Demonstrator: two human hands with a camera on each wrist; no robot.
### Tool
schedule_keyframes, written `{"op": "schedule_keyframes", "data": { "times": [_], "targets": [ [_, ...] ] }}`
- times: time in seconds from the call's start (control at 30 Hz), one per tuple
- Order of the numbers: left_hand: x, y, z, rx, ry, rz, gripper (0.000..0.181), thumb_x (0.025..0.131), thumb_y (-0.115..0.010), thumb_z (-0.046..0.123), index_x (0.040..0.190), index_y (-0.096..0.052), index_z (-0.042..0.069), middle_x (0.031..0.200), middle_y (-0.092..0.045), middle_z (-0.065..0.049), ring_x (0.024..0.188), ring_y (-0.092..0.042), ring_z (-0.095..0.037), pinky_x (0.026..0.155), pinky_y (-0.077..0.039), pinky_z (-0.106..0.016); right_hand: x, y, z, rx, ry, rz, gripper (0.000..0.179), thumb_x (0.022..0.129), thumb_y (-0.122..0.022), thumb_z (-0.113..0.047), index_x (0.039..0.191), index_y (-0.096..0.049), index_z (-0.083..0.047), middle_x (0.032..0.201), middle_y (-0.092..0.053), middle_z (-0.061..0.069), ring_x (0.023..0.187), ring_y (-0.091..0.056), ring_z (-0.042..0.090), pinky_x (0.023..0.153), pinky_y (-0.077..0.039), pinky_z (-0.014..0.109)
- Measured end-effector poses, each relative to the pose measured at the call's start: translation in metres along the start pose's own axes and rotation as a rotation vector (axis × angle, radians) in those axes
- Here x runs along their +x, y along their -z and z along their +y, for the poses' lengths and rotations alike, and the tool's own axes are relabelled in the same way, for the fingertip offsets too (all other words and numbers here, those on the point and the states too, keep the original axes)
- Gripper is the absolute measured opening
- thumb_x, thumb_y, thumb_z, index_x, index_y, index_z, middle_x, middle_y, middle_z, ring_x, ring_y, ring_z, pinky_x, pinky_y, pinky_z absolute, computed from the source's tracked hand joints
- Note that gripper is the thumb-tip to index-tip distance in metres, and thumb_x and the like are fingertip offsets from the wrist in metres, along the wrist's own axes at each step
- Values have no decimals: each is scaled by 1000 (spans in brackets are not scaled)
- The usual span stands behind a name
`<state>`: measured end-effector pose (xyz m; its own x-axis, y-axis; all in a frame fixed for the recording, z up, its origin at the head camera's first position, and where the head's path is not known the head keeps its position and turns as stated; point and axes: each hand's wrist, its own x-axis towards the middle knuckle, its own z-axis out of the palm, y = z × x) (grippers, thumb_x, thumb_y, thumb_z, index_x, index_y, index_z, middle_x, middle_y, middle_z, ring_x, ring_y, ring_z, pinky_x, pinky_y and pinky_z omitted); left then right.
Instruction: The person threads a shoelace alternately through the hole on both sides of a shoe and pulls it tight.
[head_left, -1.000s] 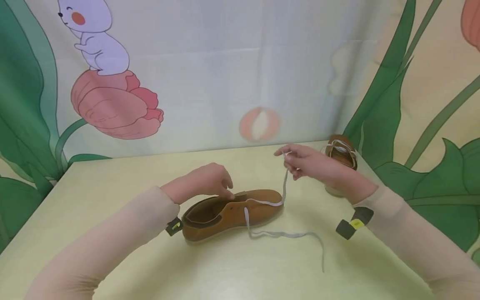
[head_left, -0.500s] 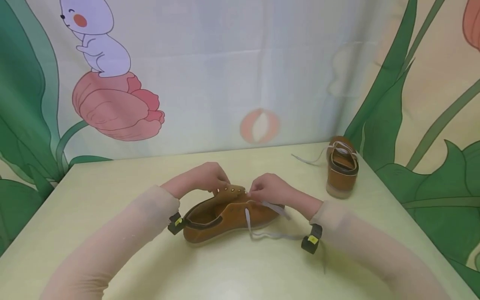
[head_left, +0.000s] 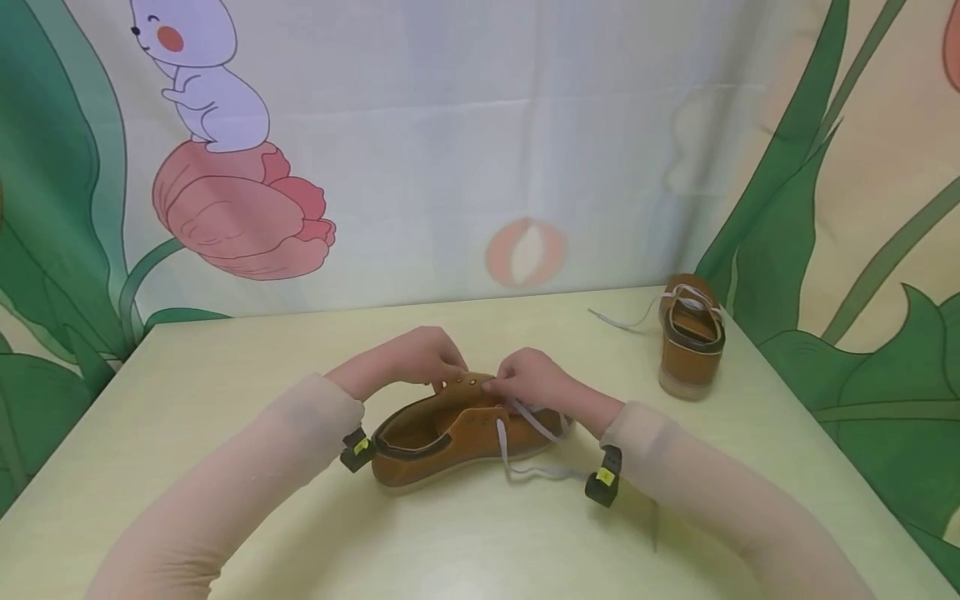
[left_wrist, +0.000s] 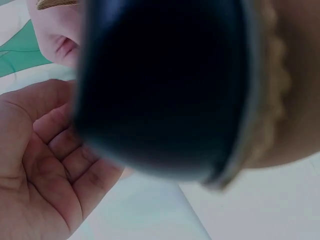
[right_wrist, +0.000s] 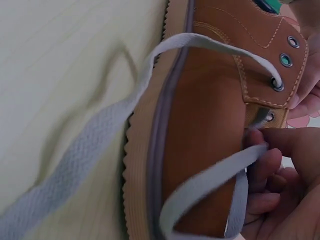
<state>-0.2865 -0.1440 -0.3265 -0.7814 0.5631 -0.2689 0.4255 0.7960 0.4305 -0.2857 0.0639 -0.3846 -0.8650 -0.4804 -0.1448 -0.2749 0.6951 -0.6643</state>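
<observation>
A brown lace-up shoe (head_left: 472,433) lies on the table with its toe to the right. My left hand (head_left: 422,360) pinches the raised far eyelet flap of this shoe; in the left wrist view, a dark blurred shape hides part of the left hand (left_wrist: 55,170). At the front end of that flap, my right hand (head_left: 538,382) pinches the grey-white shoelace (head_left: 525,421). The right wrist view shows the lace (right_wrist: 215,182) looping from the right fingers (right_wrist: 265,170), close to the eyelets. The other lace end passes through a near-side eyelet (right_wrist: 277,84) and trails over the sole.
A second brown shoe (head_left: 690,342), with a lace threaded in it, stands at the table's (head_left: 300,500) back right. Its loose lace end (head_left: 618,323) reaches left. Behind the table hangs a printed curtain (head_left: 420,167).
My right hand has come down and left from beyond the toe to the far eyelet flap, bringing the lace. The flap, held by my left hand, now stands up.
</observation>
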Motion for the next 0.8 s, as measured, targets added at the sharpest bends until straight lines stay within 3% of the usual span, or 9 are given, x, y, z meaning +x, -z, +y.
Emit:
{"op": "schedule_keyframes", "data": {
  "times": [0.13, 0.23, 0.27, 0.43, 0.5, 0.6, 0.8],
  "targets": [
    [-4, -4, 0, -7, -27, 2, 22, 99, -65, 18, 107, -80, 5, 99, -80, -9, 76, -72, -12, 76, -57, -28, 4, 2, 7, 110, -3, -71, 19, 99, -67, -21, 94, -64, -4, 54, -52, -6, 45, -43, 5, 50, -38, 19],
    [-5, -7, 1, 14, -51, -3, 21, 97, -68, 21, 103, -81, 6, 89, -79, -5, 75, -67, -8, 74, -54, -25, 8, 6, 17, 200, 29, -178, 34, 100, -65, -20, 129, -63, -2, 55, -52, -6, 46, -42, 6, 51, -39, 20],
    [-5, -8, 1, 25, -60, -4, 20, 97, -69, 21, 102, -81, 6, 87, -79, -4, 75, -65, -7, 73, -53, -24, 9, 8, 20, 220, 44, -212, 37, 101, -64, -20, 134, -63, -3, 55, -51, -6, 46, -41, 7, 52, -38, 21],
    [-4, -8, 4, 85, -93, 0, 19, 96, -70, 21, 99, -82, 7, 85, -78, -3, 75, -63, -7, 72, -52, -23, 14, 15, 32, 328, 66, -245, 34, 101, -63, -21, 129, -69, -3, 64, -61, -7, 52, -46, 7, 53, -37, 21],
    [-4, -7, 6, 99, -98, 1, 18, 95, -71, 21, 99, -82, 7, 87, -79, -3, 75, -63, -6, 73, -52, -23, 15, 20, 32, 372, 38, -200, 34, 101, -63, -22, 127, -69, -1, 69, -66, -8, 53, -48, 7, 53, -39, 21],
    [-3, -7, 7, 108, -104, 4, 18, 95, -72, 21, 99, -82, 7, 87, -79, -4, 74, -63, -6, 73, -52, -23, 18, 36, 25, 418, -15, -63, 35, 101, -63, -24, 125, -69, 1, 76, -70, -9, 56, -52, 6, 55, -41, 20],
    [-5, -6, 6, 97, -78, 12, 18, 95, -71, 21, 98, -82, 7, 86, -78, -3, 73, -60, -5, 72, -51, -22, 24, 104, 6, 556, -105, 229, 21, 104, -60, -24, 106, -65, -4, 78, -67, -13, 64, -57, 4, 60, -44, 17]
  ]
}}
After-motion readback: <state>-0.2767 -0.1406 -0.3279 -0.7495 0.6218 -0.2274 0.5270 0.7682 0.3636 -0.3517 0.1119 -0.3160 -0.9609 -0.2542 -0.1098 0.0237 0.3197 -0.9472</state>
